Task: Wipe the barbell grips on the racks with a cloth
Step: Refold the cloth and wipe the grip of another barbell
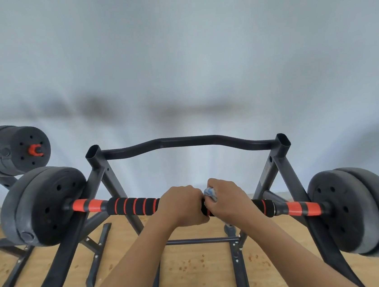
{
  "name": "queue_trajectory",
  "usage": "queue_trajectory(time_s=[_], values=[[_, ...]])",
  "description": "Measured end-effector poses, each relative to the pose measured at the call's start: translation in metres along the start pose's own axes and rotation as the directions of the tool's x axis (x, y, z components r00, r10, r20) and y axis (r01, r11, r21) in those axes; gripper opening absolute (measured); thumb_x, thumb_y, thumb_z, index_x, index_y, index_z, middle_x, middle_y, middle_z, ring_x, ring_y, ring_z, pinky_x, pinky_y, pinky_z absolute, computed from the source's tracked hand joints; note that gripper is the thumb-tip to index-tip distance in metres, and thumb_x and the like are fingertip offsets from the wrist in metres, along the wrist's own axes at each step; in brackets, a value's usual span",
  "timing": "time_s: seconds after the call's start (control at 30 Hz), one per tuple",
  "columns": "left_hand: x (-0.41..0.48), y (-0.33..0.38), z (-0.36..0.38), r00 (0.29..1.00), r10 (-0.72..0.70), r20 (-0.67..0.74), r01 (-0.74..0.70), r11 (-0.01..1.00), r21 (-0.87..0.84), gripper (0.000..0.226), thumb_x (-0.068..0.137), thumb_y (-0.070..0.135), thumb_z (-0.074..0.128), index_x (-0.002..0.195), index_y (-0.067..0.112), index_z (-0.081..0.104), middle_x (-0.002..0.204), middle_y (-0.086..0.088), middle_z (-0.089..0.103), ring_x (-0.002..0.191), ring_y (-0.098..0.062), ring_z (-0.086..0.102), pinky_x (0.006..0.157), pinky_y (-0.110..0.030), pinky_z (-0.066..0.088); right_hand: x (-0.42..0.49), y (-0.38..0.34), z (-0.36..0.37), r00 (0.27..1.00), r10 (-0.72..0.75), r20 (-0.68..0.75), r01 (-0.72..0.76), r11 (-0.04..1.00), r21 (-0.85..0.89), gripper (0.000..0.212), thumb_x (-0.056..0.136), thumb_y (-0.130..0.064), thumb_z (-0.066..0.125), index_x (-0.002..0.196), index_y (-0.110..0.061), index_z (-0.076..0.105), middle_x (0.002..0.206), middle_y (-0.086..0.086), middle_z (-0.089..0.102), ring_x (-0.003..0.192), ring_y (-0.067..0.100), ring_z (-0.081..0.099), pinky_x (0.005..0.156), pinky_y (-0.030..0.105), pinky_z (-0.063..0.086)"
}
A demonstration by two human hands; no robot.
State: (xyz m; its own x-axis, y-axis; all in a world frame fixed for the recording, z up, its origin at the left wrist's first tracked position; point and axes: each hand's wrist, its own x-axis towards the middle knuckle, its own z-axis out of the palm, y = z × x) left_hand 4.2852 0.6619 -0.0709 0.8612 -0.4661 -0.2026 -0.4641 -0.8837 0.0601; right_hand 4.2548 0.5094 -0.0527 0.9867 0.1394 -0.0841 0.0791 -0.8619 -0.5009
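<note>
A barbell rests across a dark metal rack (283, 170). Its grip (134, 206) is black foam with red rings, and black weight plates (46, 204) sit on both ends. My left hand (181, 205) is wrapped around the middle of the grip. Right beside it, my right hand (227, 198) is closed on the bar with a blue and white cloth (210, 194) bunched under the fingers. The two hands touch. The grip under both hands is hidden.
A second barbell with black plates (19, 148) sits on another rack at the far left. The rack's curved top bar (183, 142) runs behind my hands. Rack feet and cross struts (202, 240) spread over the wooden floor below. A pale wall stands behind.
</note>
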Motion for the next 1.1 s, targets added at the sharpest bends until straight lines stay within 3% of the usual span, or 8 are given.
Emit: queue_trajectory(time_s=[0.13, 0.27, 0.43, 0.53, 0.7, 0.87, 1.03, 1.1], values=[[-0.009, 0.004, 0.013, 0.987, 0.032, -0.157, -0.011, 0.992, 0.129, 0.027, 0.092, 0.045, 0.049, 0.077, 0.024, 0.058, 0.062, 0.007, 0.055, 0.048, -0.013, 0.046, 0.049, -0.027, 0.031, -0.001, 0.000, 0.000, 1.000, 0.007, 0.002, -0.007, 1.000, 0.006, 0.012, 0.098, -0.031, 0.055, 0.090, -0.021, 0.053, 0.078, -0.007, 0.060, 0.071, 0.012, 0.059, 0.067, 0.033, 0.053], [-0.023, 0.012, 0.030, 0.966, -0.044, -0.254, 0.075, 0.990, 0.116, 0.013, 0.093, 0.031, 0.049, 0.084, 0.027, 0.057, 0.067, 0.009, 0.061, 0.056, -0.015, 0.053, 0.054, -0.028, 0.036, -0.011, -0.003, 0.002, 1.000, -0.010, 0.025, 0.010, 1.000, 0.006, 0.012, 0.098, -0.033, 0.055, 0.093, -0.023, 0.054, 0.081, -0.008, 0.061, 0.074, 0.013, 0.059, 0.072, 0.036, 0.057], [-0.021, 0.011, 0.013, 1.000, -0.023, -0.021, 0.022, 1.000, -0.002, 0.011, 0.083, 0.036, 0.053, 0.080, 0.025, 0.055, 0.066, 0.007, 0.058, 0.066, -0.017, 0.062, 0.064, -0.030, 0.050, -0.031, -0.006, 0.004, 0.998, -0.057, 0.010, 0.057, 0.998, 0.008, 0.013, 0.097, -0.030, 0.055, 0.088, -0.021, 0.050, 0.079, -0.007, 0.057, 0.073, 0.012, 0.055, 0.064, 0.031, 0.048], [-0.016, 0.012, 0.006, 0.996, 0.000, 0.085, -0.001, 1.000, 0.017, 0.013, 0.085, 0.033, 0.055, 0.078, 0.022, 0.056, 0.072, 0.005, 0.063, 0.065, -0.017, 0.061, 0.064, -0.030, 0.050, -0.038, -0.010, 0.008, 0.997, -0.068, -0.034, 0.068, 0.998, 0.000, 0.016, 0.098, -0.029, 0.054, 0.086, -0.024, 0.044, 0.078, -0.012, 0.048, 0.071, 0.009, 0.049, 0.058, 0.022, 0.033], [-0.035, 0.024, 0.023, 0.986, -0.050, -0.157, 0.060, 0.997, 0.057, 0.015, 0.088, 0.017, 0.051, 0.077, 0.026, 0.047, 0.059, 0.009, 0.044, 0.056, -0.015, 0.049, 0.054, -0.028, 0.040, -0.041, -0.010, 0.013, 0.995, -0.058, -0.078, 0.057, 0.998, -0.017, 0.015, 0.100, -0.028, 0.051, 0.089, -0.022, 0.043, 0.082, -0.009, 0.049, 0.076, 0.012, 0.050, 0.062, 0.026, 0.036], [-0.050, 0.028, 0.037, 0.935, 0.014, -0.353, -0.004, 1.000, 0.031, 0.043, 0.059, 0.003, 0.075, 0.058, 0.027, 0.040, 0.045, 0.012, 0.036, 0.038, -0.011, 0.034, 0.035, -0.027, 0.028, -0.041, -0.010, 0.008, 1.000, -0.014, -0.017, 0.014, 1.000, 0.014, 0.011, 0.101, -0.032, 0.052, 0.094, -0.024, 0.049, 0.084, -0.007, 0.058, 0.078, 0.012, 0.057, 0.067, 0.028, 0.050], [-0.052, 0.016, 0.022, 0.998, -0.001, -0.070, -0.012, 0.984, -0.177, 0.013, 0.084, 0.027, 0.059, 0.093, 0.033, 0.052, 0.077, 0.011, 0.061, 0.071, -0.012, 0.060, 0.066, -0.033, 0.055, -0.048, -0.010, 0.003, 0.997, -0.047, 0.061, 0.046, 0.999, 0.020, 0.013, 0.102, -0.032, 0.054, 0.094, -0.025, 0.046, 0.082, -0.012, 0.053, 0.070, 0.006, 0.051, 0.058, 0.020, 0.039], [-0.049, 0.016, 0.019, 1.000, -0.016, -0.014, 0.014, 0.992, -0.129, 0.008, 0.087, 0.030, 0.058, 0.094, 0.028, 0.060, 0.076, 0.008, 0.064, 0.070, -0.013, 0.062, 0.068, -0.034, 0.059, -0.052, -0.009, 0.001, 0.995, -0.054, 0.080, 0.052, 0.998, 0.024, 0.015, 0.101, -0.032, 0.056, 0.093, -0.028, 0.043, 0.079, -0.014, 0.049, 0.067, 0.004, 0.050, 0.056, 0.017, 0.032]])
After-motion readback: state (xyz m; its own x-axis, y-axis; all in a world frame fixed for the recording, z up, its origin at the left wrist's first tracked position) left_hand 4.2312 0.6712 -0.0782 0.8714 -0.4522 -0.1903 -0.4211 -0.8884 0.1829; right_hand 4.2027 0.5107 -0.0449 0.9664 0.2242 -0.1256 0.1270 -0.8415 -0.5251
